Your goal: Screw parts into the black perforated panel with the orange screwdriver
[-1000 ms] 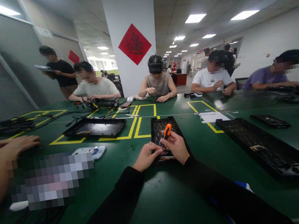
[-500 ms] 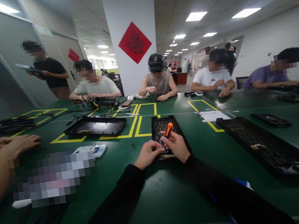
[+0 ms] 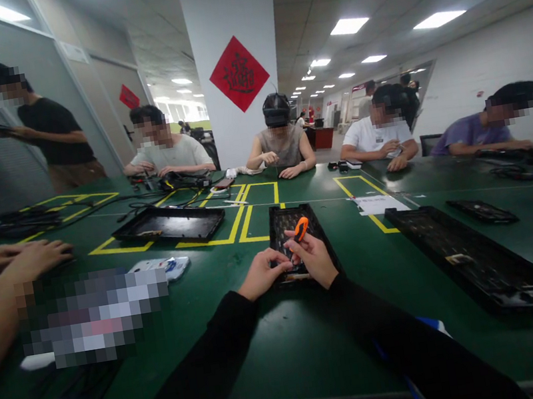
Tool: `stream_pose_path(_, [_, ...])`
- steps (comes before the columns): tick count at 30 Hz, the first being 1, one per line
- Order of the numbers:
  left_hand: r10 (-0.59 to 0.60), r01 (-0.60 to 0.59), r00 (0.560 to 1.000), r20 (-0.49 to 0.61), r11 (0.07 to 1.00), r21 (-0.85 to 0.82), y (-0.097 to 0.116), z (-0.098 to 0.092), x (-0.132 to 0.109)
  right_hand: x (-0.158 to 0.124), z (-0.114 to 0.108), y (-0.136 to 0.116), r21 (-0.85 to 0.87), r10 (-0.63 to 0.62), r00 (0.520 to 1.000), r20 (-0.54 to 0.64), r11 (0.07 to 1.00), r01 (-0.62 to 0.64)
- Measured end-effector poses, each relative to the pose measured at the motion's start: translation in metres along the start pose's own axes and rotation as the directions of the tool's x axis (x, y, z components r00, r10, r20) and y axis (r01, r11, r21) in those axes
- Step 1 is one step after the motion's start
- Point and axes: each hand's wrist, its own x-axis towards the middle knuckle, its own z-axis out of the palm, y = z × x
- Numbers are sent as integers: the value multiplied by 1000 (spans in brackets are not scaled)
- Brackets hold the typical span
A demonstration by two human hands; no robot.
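Note:
Directly in front of me a black plastic casing (image 3: 278, 226) lies on the green table, its ribbed inside facing up. My right hand (image 3: 317, 262) is closed around a screwdriver (image 3: 301, 229) with an orange and black handle. The handle leans up and to the right; its tip is hidden by my fingers, low over the casing. My left hand (image 3: 263, 274) rests at the casing's near left edge, thumb and fingertips pinched together close to my right fingers. Whatever sits in that pinch is too small to make out.
A long black casing (image 3: 479, 267) and a smaller black part (image 3: 483, 211) lie right. Left are another black casing (image 3: 189, 224), a plastic packet (image 3: 176, 266) and a co-worker's hands (image 3: 36, 259). Cables (image 3: 12, 223) lie farther back. Several people sit across the table.
My hands and the screwdriver stay almost in the same place over the casing. The standing person at the far left has moved further left. The view has shifted very slightly.

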Motion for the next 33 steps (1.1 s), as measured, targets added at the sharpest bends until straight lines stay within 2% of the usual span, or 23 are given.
stream_pose_path(4, [-14, 14, 1000, -6, 1000, -7, -3, 2, 2, 0, 0, -1, 7, -14, 1000, 20, 1000, 13])
stream_pose_path(13, [-59, 59, 998, -11, 998, -8, -1, 3, 2, 3, -1, 2, 66, 13, 999, -36, 998, -11])
stream_pose_path(20, [-4, 4, 1000, 8, 1000, 27, -1, 1, 1, 4, -2, 5, 58, -2, 998, -68, 998, 6])
stream_pose_path(25, [16, -17, 1000, 21, 999, 35, 2, 0, 1, 4, -1, 5, 67, -4, 999, -47, 998, 7])
stream_pose_path(33, [-42, 42, 999, 4, 999, 31, 2, 1, 2, 1, -1, 2, 15, -50, 998, 34, 999, 50])
